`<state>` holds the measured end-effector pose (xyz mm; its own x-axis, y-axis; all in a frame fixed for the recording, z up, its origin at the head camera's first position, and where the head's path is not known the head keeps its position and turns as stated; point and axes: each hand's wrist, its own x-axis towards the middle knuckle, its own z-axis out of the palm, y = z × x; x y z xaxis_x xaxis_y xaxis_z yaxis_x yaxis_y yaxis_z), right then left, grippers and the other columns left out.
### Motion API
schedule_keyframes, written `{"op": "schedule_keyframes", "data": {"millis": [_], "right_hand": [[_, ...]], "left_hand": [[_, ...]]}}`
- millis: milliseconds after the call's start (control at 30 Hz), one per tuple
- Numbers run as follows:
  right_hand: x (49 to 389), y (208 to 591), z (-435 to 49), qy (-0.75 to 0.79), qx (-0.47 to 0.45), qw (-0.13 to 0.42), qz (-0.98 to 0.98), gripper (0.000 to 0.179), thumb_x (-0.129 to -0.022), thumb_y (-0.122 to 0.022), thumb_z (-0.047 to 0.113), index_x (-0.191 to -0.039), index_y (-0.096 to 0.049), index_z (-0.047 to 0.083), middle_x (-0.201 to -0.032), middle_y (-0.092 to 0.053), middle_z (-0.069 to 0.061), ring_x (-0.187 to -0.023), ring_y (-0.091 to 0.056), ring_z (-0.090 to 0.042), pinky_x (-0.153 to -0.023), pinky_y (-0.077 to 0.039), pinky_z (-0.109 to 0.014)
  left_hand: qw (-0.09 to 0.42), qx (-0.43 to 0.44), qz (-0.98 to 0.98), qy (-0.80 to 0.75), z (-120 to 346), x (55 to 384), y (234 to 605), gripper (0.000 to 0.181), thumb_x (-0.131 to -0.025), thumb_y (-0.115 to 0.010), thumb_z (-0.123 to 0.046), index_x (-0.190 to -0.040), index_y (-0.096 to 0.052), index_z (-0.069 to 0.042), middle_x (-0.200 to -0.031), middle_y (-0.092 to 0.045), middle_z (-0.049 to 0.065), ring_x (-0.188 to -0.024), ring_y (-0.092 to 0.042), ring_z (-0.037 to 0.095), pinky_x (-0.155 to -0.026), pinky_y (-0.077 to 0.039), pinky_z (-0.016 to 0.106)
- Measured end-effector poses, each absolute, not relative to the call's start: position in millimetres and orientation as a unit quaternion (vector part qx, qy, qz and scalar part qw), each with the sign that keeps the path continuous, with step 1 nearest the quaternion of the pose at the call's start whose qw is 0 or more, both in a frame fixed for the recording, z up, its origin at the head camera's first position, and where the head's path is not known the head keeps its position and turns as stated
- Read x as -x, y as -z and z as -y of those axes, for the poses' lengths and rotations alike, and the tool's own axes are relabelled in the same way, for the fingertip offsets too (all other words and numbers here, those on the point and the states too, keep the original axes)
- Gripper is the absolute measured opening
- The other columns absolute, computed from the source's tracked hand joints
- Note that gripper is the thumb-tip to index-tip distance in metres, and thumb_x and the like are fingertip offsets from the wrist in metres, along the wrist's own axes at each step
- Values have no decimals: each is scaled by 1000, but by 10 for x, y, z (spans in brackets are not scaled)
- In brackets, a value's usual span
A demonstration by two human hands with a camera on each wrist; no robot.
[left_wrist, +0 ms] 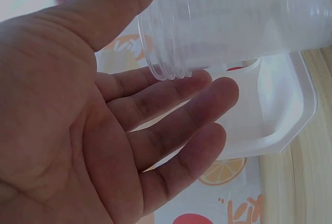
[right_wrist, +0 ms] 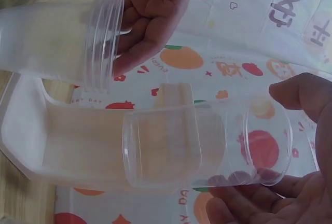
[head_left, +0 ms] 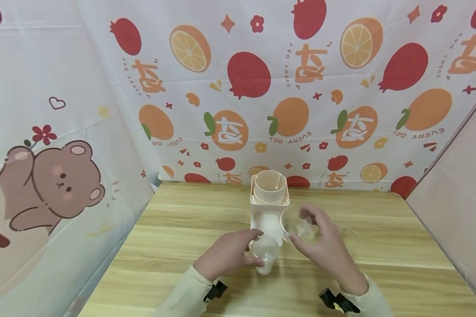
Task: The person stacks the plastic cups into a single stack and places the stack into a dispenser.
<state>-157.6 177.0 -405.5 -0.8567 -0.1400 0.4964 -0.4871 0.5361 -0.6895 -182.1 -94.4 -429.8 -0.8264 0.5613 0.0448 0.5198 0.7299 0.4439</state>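
Observation:
My left hand (head_left: 234,253) pinches a nested stack of clear plastic cups (left_wrist: 233,22) near its rims, with the thumb on one side and fingers on the other. Several ridged rims show at the stack's mouth. To the right, my right hand (head_left: 325,242) holds a clear, see-through plastic cylinder (right_wrist: 233,146) between its thumb and fingers. Just behind both hands is a white cup dispenser stand (head_left: 267,220), with a round cream-colored holder (head_left: 269,187) at its top. In the right wrist view, the cylinder overlaps the stand.
Beneath everything is a wood-grain table (head_left: 190,211). A fruit-printed cloth (head_left: 250,75) hangs behind its far edge, and a cloth with a bear (head_left: 67,180) hangs at the left. A pale wall panel (head_left: 456,202) borders the right side.

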Motion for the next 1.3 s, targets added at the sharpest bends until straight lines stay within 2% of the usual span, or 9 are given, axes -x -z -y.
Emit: {"op": "schedule_keyframes", "data": {"millis": [233, 500, 700, 933, 1200, 1300], "right_hand": [[1488, 4063, -1811, -442, -194, 210, 850, 65, -82, -89, 17, -140, -57, 17, -122, -63, 7, -110, -58, -13, -94, -42, -17], [1459, 4070, -1782, -460, -223, 215, 832, 66, -80, -90, 13, -137, -57, 19, -122, -62, 8, -108, -61, -19, -93, -45, -18], [1439, 4092, -1701, -471, -236, 211, 824, 67, -80, -89, 13, -137, -55, 21, -123, -62, 9, -110, -59, -15, -96, -43, -20], [1448, 4156, -1655, -474, -279, 244, 799, 72, -77, -89, 9, -139, -54, 15, -123, -64, 3, -108, -60, -18, -98, -42, -22], [1498, 4202, -1615, -485, -295, 205, 797, 75, -81, -87, 8, -144, -48, 16, -132, -60, 1, -114, -59, -18, -100, -45, -22], [1501, 4204, -1589, -485, -306, 191, 796, 78, -81, -86, 7, -147, -45, 15, -135, -60, -3, -117, -59, -18, -100, -47, -24]], "left_hand": [[49, -293, -927, -229, 920, 1790, 4336, 73, -83, -82, -54, -141, -58, -18, -114, -71, -7, -87, -68, 7, -72, -53, 24], [49, -292, -927, -230, 924, 1782, 4320, 73, -83, -82, -55, -142, -57, -19, -114, -71, -7, -86, -68, 7, -72, -53, 25], [38, -302, -927, -217, 925, 1803, 4306, 74, -85, -79, -58, -143, -56, -17, -117, -72, -4, -99, -68, 9, -83, -56, 32], [40, -299, -927, -222, 913, 1805, 4301, 74, -83, -81, -57, -141, -58, -16, -124, -70, -2, -109, -66, 12, -90, -55, 36], [-4, -301, -932, -202, 897, 1815, 4310, 72, -81, -85, -53, -137, -64, -13, -130, -67, 1, -121, -61, 19, -98, -53, 40], [-8, -298, -932, -207, 899, 1820, 4313, 72, -79, -86, -51, -136, -64, -12, -125, -68, 1, -118, -61, 18, -96, -53, 39]]}}
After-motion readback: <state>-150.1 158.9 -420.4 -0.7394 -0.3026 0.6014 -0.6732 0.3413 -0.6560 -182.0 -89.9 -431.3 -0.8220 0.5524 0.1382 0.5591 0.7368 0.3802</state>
